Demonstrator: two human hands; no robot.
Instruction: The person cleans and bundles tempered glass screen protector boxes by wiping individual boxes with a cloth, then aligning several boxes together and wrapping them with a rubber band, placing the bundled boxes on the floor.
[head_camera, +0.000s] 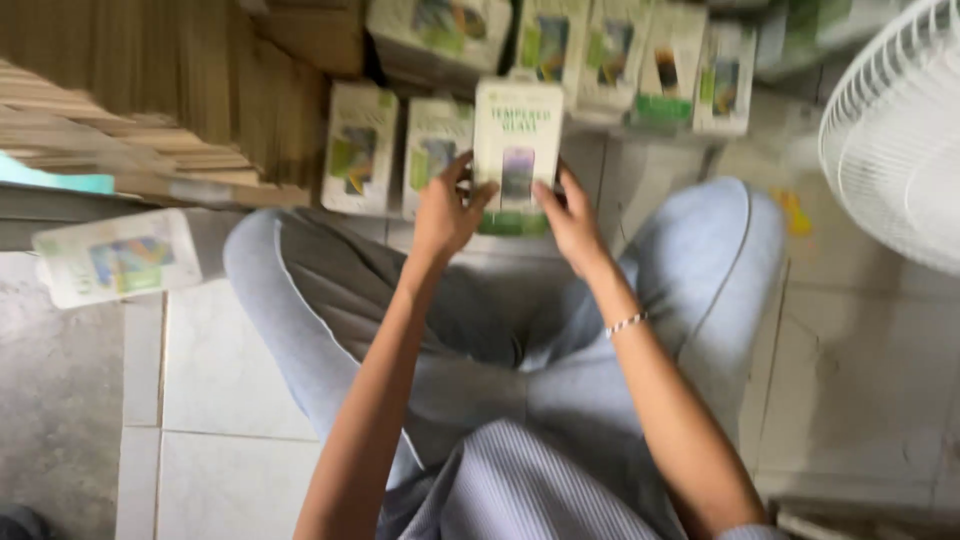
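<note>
At the upper centre of the frame, the left hand (445, 212) and right hand (572, 222) are clamping the side edges of a flat white packet (517, 150), which looks light, stiff and probably fragile inside.

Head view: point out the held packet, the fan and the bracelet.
held packet (517, 130), head view, on its white upper face.
fan (890, 140), head view, on its white grille.
bracelet (626, 323), head view, on the band across the right wrist.
</note>
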